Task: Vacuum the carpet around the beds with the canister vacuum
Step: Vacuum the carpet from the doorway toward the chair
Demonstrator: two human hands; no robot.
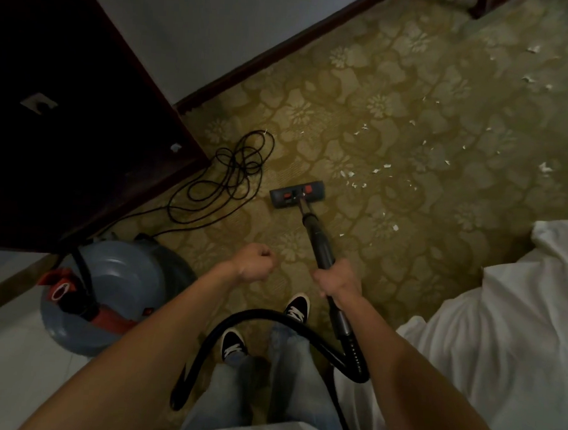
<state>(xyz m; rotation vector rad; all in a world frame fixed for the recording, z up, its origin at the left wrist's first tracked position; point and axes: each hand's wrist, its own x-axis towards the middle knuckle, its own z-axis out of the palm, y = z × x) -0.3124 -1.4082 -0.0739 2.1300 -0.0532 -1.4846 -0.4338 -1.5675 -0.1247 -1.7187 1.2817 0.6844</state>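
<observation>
My right hand [338, 279] grips the dark vacuum wand [319, 238], which slopes down to the grey floor head [297, 194] with red pedals, flat on the green floral carpet [399, 99]. My left hand [254, 263] hovers in the air left of the wand, its fingers curled into a fist holding nothing. The black hose [263, 316] loops from the wand's rear end around my legs. The grey and red canister vacuum [115, 291] stands at my left. White paper scraps [351, 179] lie scattered on the carpet just beyond the floor head and further right.
A coiled black power cord [232, 171] lies left of the floor head, beside a dark wooden cabinet [65, 118]. A wall with a dark baseboard [286, 45] runs behind. A bed with white sheets [502, 328] fills the right side. My feet in black sneakers [297, 307] stand on the carpet.
</observation>
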